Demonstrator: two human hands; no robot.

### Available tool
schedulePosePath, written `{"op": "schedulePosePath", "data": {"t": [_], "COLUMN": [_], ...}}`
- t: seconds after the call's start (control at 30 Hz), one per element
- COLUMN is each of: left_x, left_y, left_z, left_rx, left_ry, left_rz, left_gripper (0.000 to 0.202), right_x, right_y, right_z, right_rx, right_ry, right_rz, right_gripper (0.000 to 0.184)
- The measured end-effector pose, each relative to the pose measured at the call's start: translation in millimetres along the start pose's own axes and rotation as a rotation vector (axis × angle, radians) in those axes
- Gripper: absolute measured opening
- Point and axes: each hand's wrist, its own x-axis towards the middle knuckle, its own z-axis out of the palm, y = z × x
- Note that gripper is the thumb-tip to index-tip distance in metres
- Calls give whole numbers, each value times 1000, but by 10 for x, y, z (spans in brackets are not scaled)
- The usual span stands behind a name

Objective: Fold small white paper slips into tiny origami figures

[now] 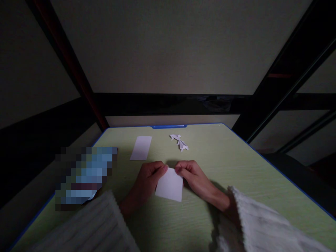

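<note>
Between my two hands is a small white sheet of paper (pixel 169 187), tilted slightly, its far corners pinched under the thumbs. My left hand (pixel 151 176) is closed on the far left corner. On the far right corner my right hand (pixel 193 176) is closed the same way. The fingers beneath the paper are hidden. Just beyond my hands lie folded white paper figures (pixel 182 144), close together. A flat white paper rectangle (pixel 141 148) rests on the table to the left of them.
The pale green table (pixel 236 161) has a blue edge and a blue strip (pixel 169 126) at its far side. At the left lies a pixelated bluish object (pixel 89 175). A pale panelled wall (pixel 170 49) with dark frames stands right behind the table.
</note>
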Motion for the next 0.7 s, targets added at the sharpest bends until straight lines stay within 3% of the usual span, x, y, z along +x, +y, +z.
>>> {"op": "schedulePosePath", "data": {"t": [0.13, 0.33, 0.43, 0.7], "left_x": [21, 98, 124, 123], "left_y": [31, 20, -12, -44], "left_z": [-40, -150, -148, -105], "left_rx": [31, -104, -223, -245], "left_ry": [152, 502, 481, 439], "left_rz": [17, -28, -110, -191], "left_gripper": [30, 24, 22, 22], "right_x": [29, 17, 0, -21], "right_y": [32, -33, -45, 21], "right_z": [-17, -45, -7, 48], "right_rx": [35, 89, 115, -26], "right_ry": [51, 199, 117, 99], "right_rz": [-3, -82, -155, -190], "right_gripper": [21, 19, 2, 17]}}
